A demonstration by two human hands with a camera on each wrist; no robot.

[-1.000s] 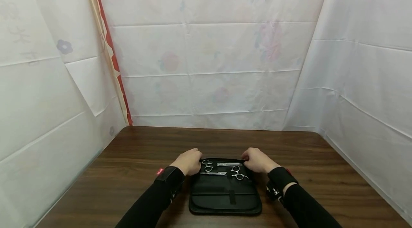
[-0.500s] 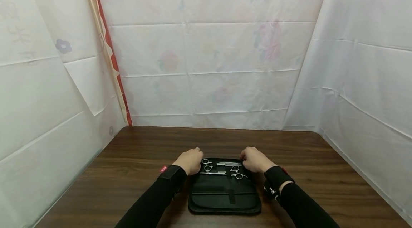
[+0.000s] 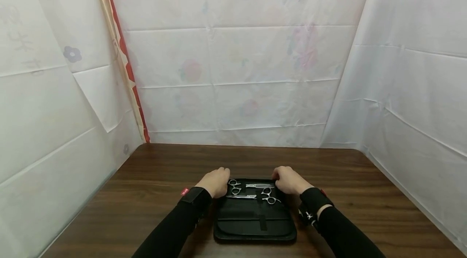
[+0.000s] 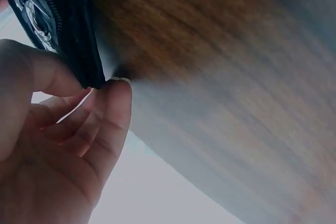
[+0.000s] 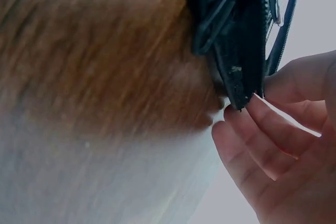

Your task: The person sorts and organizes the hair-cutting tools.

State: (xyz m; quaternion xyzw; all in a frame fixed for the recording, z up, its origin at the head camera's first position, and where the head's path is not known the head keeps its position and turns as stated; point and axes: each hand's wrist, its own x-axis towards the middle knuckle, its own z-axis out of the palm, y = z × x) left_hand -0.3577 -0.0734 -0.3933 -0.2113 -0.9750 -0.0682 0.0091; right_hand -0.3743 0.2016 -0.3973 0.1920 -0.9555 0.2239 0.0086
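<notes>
A black zippered scissor case (image 3: 243,229) lies spread out on the table in the head view, in front of the person. Two pairs of silver scissors sit in its far half: one pair (image 3: 242,196) has its finger rings at the left, and the other pair (image 3: 270,200) has its rings at the right. My left hand (image 3: 215,182) pinches the case's far left corner; the left wrist view shows thumb and fingers on either side of the edge. At the far right corner, my right hand (image 3: 290,180) holds the edge in the same way.
The brown wood-grain table (image 3: 175,160) extends around the case. White sheeting (image 3: 233,108) hangs behind it and along both sides. A black zipper pull loop (image 5: 216,22) hangs by the case's edge in the right wrist view.
Both hands keep their hold on the case's far corners. The right hand has shifted very slightly left since the first frame; the case and scissors stay practically in place.
</notes>
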